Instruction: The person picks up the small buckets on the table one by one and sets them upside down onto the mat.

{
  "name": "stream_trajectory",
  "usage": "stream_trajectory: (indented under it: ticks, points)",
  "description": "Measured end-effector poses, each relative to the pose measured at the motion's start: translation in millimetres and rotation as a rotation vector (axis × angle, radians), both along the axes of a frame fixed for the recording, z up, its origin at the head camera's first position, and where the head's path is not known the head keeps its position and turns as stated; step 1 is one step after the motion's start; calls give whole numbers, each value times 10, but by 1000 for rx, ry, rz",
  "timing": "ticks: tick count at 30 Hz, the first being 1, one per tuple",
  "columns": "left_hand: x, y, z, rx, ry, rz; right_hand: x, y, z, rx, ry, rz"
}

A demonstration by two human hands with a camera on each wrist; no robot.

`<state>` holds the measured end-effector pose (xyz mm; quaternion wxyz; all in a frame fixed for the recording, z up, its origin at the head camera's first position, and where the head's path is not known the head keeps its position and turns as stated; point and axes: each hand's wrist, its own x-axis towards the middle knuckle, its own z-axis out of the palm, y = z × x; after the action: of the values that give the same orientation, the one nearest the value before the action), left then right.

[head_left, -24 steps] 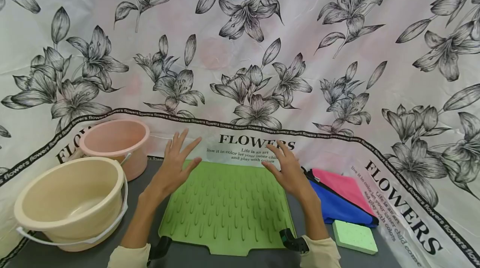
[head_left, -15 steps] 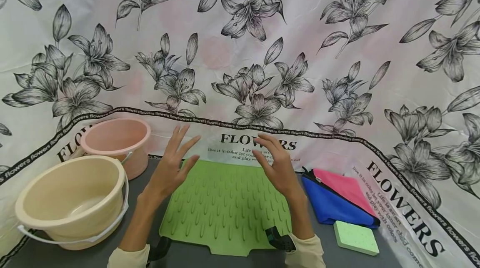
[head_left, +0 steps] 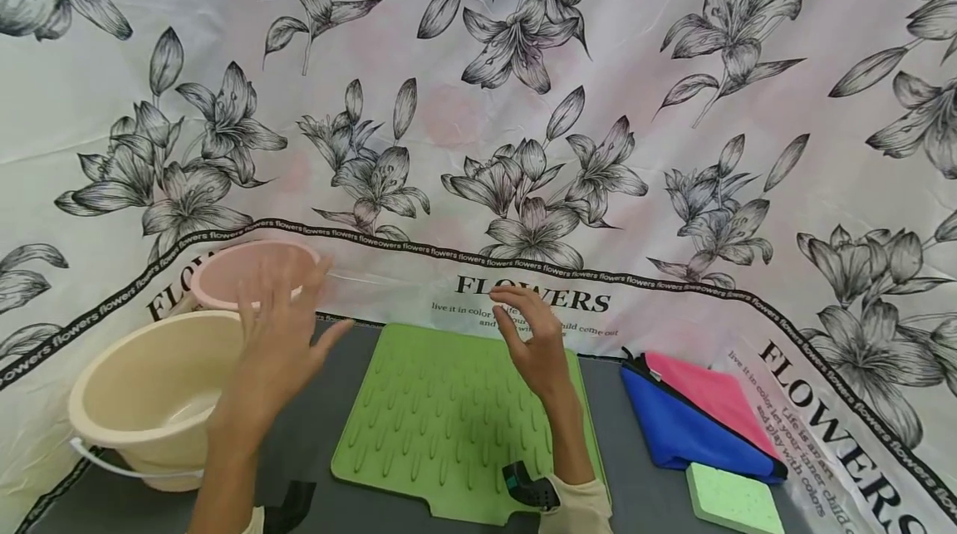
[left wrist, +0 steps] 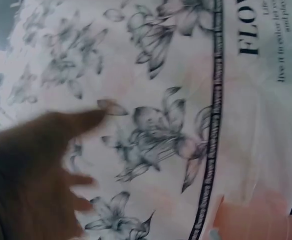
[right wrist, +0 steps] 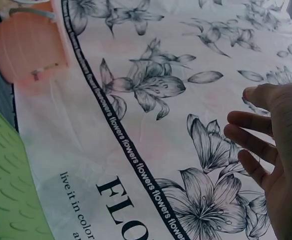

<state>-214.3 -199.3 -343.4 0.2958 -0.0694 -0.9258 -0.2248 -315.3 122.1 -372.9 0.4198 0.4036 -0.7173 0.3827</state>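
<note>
My left hand (head_left: 277, 347), blurred, is raised with fingers spread and holds nothing. In the head view it overlaps the right side of a cream bucket (head_left: 105, 389) and the front of a pink bucket (head_left: 213, 276). My right hand (head_left: 534, 343) hovers above a green ridged mat (head_left: 419, 409), its fingers loosely bent and nothing in them. The right wrist view shows the same hand (right wrist: 280, 145) against the flowered sheet, with the pink bucket (right wrist: 31, 45) at upper left. In the left wrist view the left hand (left wrist: 36, 170) is a dark blur.
A blue and pink cloth (head_left: 688, 409) lies right of the mat, with a pale green sponge (head_left: 733, 499) in front of it. Behind everything hangs a white flowered sheet (head_left: 449, 210). Grey tabletop (head_left: 314, 434) shows between the buckets and the mat.
My left hand has moved left from the mat's edge to in front of the buckets. My right hand has shifted slightly left and lower, and the head view has turned a little left.
</note>
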Motion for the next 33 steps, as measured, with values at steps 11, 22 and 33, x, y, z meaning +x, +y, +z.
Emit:
stream_trajectory:
  ticks: [11,22,33]
  points:
    - [260,-720,-233,-59,-553,6,88,-46,3,83,-76,39]
    - [405,-788,-138,-93,-684,-167,133,-19,47,135,-98,54]
    - [416,-764,-118,-54,-656,-280,122,2,37,165,-113,54]
